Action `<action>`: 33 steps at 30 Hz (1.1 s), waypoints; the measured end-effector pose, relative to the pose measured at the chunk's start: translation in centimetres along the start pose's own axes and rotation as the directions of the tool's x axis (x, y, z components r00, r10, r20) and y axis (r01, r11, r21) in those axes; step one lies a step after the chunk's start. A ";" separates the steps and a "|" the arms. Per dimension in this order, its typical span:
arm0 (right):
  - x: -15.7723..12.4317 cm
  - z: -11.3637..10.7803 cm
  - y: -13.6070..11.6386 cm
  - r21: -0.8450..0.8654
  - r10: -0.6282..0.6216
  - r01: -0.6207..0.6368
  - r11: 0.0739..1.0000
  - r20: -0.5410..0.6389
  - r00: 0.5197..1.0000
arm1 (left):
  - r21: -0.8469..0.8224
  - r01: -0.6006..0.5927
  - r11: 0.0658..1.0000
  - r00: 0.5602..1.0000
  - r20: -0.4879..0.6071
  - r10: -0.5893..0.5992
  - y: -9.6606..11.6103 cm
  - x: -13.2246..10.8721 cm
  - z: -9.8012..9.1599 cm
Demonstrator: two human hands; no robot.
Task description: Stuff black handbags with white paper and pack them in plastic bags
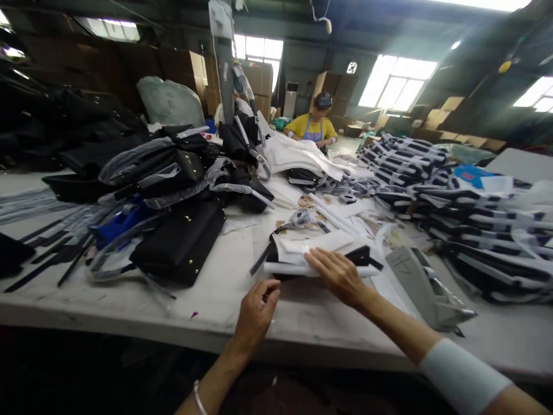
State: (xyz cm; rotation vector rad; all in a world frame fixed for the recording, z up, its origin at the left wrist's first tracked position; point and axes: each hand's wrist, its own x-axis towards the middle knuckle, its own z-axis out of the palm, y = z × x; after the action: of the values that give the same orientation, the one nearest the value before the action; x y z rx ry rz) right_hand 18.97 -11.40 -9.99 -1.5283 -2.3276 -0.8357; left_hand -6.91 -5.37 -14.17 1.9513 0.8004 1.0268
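My right hand [336,275] lies flat, fingers stretched out, on a black bag [358,255] in front of me. White paper [298,246] covers much of the bag's top, and a white wrapped strip [283,268] runs along its near side. By the bag's near left corner is my left hand [258,305], its fingers curled in and the thumb close to the forefinger. Whether anything is between those fingers is hidden. Behind the bag a strap in clear wrapping [302,217] lies on the table.
Black handbags [179,242] are heaped to the left, beside loose straps [47,248]. A grey box-like holder [417,282] stands to the right, before tall stacks of wrapped black bags [488,230]. A person in yellow [313,127] works across the table [224,311].
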 end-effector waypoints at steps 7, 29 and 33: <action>-2.9 -0.7 -6.9 0.168 0.234 -0.254 0.953 0.129 0.964 | 0.416 -0.506 0.755 0.858 0.157 0.489 1.1 0.9 0.1; -1.6 -0.2 -2.8 0.440 0.266 -0.413 0.798 0.357 0.895 | 0.496 -0.605 0.622 0.790 0.470 0.393 -2.5 3.1 2.9; 0.1 -0.9 -1.6 0.446 0.424 -0.633 0.632 0.485 0.765 | 0.409 -0.504 0.761 0.850 0.391 0.353 -1.8 2.7 2.5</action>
State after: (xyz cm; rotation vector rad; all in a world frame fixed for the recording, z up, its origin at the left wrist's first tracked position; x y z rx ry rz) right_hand 17.40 -12.33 -9.74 -1.9756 -1.8249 0.3200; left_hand -3.83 -3.15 -15.65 2.7616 0.4721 0.7910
